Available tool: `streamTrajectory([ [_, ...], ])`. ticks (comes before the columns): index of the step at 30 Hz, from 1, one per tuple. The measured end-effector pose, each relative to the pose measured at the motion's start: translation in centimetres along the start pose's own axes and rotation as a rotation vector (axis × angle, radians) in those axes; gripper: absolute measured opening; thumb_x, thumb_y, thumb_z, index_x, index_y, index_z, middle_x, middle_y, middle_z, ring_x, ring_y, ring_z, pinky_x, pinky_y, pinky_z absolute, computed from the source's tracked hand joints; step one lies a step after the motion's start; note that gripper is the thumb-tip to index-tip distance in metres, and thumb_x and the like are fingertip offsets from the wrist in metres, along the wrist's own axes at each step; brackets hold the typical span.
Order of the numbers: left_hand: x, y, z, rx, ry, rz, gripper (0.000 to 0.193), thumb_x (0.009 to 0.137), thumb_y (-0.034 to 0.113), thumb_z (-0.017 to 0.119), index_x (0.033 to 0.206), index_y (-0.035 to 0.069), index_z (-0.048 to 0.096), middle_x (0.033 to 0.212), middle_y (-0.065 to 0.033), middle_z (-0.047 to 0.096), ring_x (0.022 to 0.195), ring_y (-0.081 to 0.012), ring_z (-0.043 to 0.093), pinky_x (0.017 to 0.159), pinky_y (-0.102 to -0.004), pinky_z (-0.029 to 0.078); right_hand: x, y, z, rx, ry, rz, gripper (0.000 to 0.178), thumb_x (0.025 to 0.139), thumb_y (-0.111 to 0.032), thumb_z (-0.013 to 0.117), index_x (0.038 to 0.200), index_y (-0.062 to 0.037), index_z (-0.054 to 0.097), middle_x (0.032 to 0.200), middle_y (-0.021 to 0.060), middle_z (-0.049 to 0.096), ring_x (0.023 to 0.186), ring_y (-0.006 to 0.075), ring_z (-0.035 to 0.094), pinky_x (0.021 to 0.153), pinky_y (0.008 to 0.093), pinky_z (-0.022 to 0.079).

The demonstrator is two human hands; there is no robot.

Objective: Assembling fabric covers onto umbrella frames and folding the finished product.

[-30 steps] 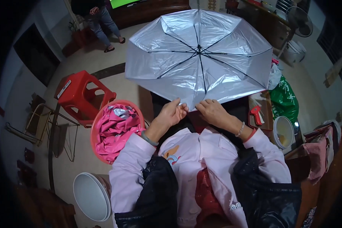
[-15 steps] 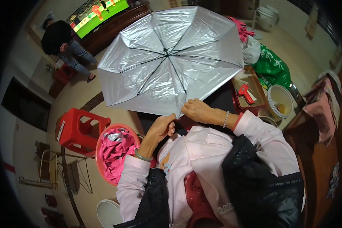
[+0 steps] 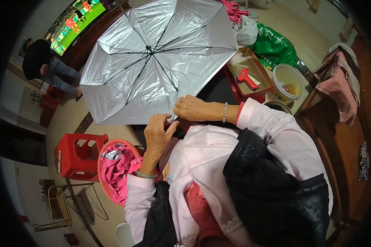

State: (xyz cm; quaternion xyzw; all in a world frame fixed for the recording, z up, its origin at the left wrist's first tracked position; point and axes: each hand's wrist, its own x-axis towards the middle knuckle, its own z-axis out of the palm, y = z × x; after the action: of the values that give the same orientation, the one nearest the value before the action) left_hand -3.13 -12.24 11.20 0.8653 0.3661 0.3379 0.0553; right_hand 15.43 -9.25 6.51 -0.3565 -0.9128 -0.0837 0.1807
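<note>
A spread umbrella canopy [image 3: 123, 96], silver inside with thin dark ribs meeting at a hub, stretches out in front of me. At its near edge my right hand [image 3: 192, 108] is closed, pinching the silver cloth close to a rib's end. Just left of it and lower, my left hand [image 3: 157, 131] grips the same edge, thumb and fingers together at a corner of the cloth. The two hands almost touch. What exactly lies between the fingertips is too small to make out.
A pink basin [image 3: 104, 177] of bright pink cloth stands to my left, beside a red plastic stool [image 3: 80, 156]. At right are a tray [image 3: 245, 64] with a red-handled tool [image 3: 247, 78], a clear tub [image 3: 288, 80] and a green bag [image 3: 276, 47]. Another person [image 3: 39, 61] stands far left near a television.
The view has shifted, so the umbrella sits further left and higher. My left hand has turned, showing more of its back. Both hands stay at the canopy's near edge.
</note>
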Motion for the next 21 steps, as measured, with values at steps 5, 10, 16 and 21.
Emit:
streamTrajectory([
  [5, -0.6, -1.2, 1.0, 0.062, -0.091, 0.112, 0.017, 0.07, 0.013, 0.065, 0.082, 0.007, 0.056, 0.074, -0.008, 0.05, 0.071, -0.0264, 0.051, 0.065, -0.0366, 0.038, 0.2, 0.1, -0.1, 0.01, -0.012, -0.018, 0.009, 0.075, -0.015, 0.051, 0.073, -0.0066, 0.054, 0.075, 0.0067, 0.055, 0.075, 0.0233, 0.054, 0.061, 0.0349, 0.043],
  [10, -0.4, -2.0, 0.2, 0.319, 0.004, 0.081, 0.008, 0.072, 0.007, 0.06, 0.079, 0.006, 0.056, 0.072, -0.0095, 0.05, 0.07, -0.0286, 0.051, 0.063, -0.0394, 0.038, 0.0, 2.3, -3.2, 0.017, -0.254, 0.176, 0.014, 0.078, -0.02, 0.052, 0.081, -0.0083, 0.06, 0.085, 0.0109, 0.061, 0.083, 0.0272, 0.058, 0.068, 0.0402, 0.045],
  [16, -0.9, -5.9, -2.1, 0.679, 0.017, -0.086, 0.003, 0.073, 0.006, 0.054, 0.07, 0.005, 0.053, 0.071, -0.0113, 0.051, 0.07, -0.0288, 0.051, 0.066, -0.0396, 0.039, -6.2, 8.8, -6.3, -0.428, -0.138, 0.528, 0.012, 0.078, -0.016, 0.051, 0.083, -0.008, 0.059, 0.081, 0.0087, 0.058, 0.084, 0.0268, 0.055, 0.072, 0.0443, 0.041],
  [21, -0.8, -6.8, -2.9, 0.669, 0.0, -0.117, 0.004, 0.073, 0.007, 0.056, 0.071, 0.005, 0.053, 0.072, -0.0106, 0.051, 0.072, -0.0281, 0.051, 0.07, -0.0402, 0.038, -7.4, 9.1, -6.6, -0.278, -0.11, 0.527, 0.013, 0.078, -0.015, 0.051, 0.081, -0.006, 0.059, 0.083, 0.012, 0.057, 0.077, 0.0304, 0.058, 0.064, 0.0427, 0.046],
])
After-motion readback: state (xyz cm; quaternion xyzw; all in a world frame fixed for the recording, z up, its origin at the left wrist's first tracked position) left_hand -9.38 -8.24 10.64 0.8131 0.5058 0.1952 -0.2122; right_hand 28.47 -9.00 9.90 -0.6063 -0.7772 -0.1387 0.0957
